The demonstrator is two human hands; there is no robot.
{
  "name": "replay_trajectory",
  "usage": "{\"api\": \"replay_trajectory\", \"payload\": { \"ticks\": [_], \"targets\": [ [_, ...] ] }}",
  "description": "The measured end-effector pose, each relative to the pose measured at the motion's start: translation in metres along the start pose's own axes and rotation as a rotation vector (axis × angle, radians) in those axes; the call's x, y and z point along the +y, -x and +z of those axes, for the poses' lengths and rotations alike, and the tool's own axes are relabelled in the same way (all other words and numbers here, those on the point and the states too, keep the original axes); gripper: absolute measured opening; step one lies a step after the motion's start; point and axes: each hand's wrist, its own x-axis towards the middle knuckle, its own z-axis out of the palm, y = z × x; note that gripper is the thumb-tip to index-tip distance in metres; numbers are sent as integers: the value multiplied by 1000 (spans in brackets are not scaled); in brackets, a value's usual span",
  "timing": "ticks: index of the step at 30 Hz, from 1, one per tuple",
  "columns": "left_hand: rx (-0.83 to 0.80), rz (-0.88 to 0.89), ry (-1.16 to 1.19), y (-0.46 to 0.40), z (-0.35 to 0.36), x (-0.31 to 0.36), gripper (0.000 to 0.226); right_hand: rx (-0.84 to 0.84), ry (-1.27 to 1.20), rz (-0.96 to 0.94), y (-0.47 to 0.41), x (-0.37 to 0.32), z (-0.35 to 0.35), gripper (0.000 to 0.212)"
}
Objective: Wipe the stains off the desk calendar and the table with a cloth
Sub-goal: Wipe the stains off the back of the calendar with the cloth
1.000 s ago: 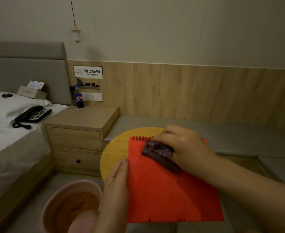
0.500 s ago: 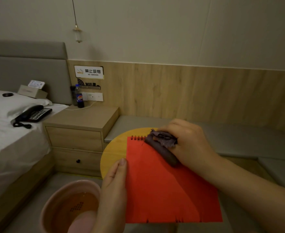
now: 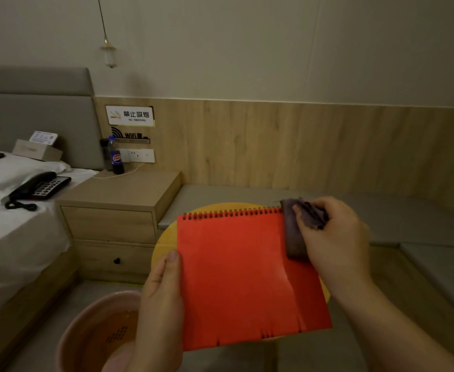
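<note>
Purple cloth (image 3: 296,232) now at calendar's (image 3: 236,277) right corner (right hand (image 3: 333,242) gripping), left hand (image 3: 161,299) flat

A plain pale wall (image 3: 247,44) stands above wood panelling (image 3: 301,143). A pendant lamp (image 3: 109,53) hangs unlit near the grey padded headboard (image 3: 32,116). The bed (image 3: 14,224), in white sheets, is at the left, with a wooden nightstand (image 3: 118,210) just beside it. A grey cushioned bench (image 3: 381,218) runs along the panelling. The floor (image 3: 46,331) is grey, and the light is dim.
</note>
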Motion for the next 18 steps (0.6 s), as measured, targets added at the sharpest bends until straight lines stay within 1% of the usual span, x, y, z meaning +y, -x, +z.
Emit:
{"api": "replay_trajectory", "payload": {
  "ticks": [1, 3, 5, 7, 15, 18],
  "targets": [
    [3, 1, 1, -1, -2, -3, 14, 7, -9, 45, 1, 5, -3, 11],
    [3, -6, 14, -3, -4, -7, 19, 25, -21, 96, 4, 12, -8, 13],
    [12, -13, 10, -5, -4, -8, 18, 34, -31, 113, 8, 15, -11, 14],
    [21, -11, 0, -6, -5, -9, 17, 34, -39, 111, 11, 15, -12, 14],
    [11, -14, -5, -5, -1, -12, 24, 38, -48, 50, 20, 6, -4, 13],
    [31, -17, -4, -7, -2, -15, 24, 34, -51, 30, 26, -2, 2, 11]
  ]
}}
